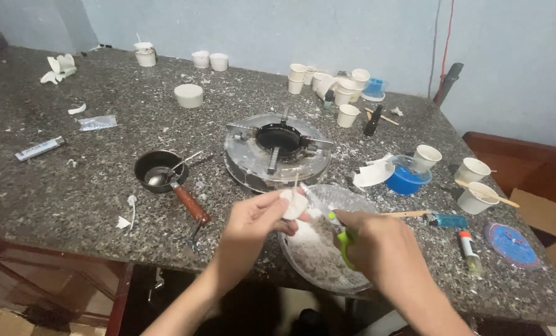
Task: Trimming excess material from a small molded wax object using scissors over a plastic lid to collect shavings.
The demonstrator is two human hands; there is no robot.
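My left hand (253, 221) pinches a small white wax candle (294, 203) with a thin wick sticking up. My right hand (377, 246) grips green-handled scissors (334, 225), whose blades point up-left and touch the candle. Both hands hover over a clear glass bowl (353, 287) filled with white wax shavings, at the near edge of the dark speckled stone table (72, 180).
A single gas burner (278, 149) stands behind the bowl. A small black pan with a spoon (161, 171) lies to the left. Several white paper cups (346, 93), a blue tub (407, 177), a lighter (447, 219), a glue stick (469, 251) and a blue lid (510, 244) lie around.
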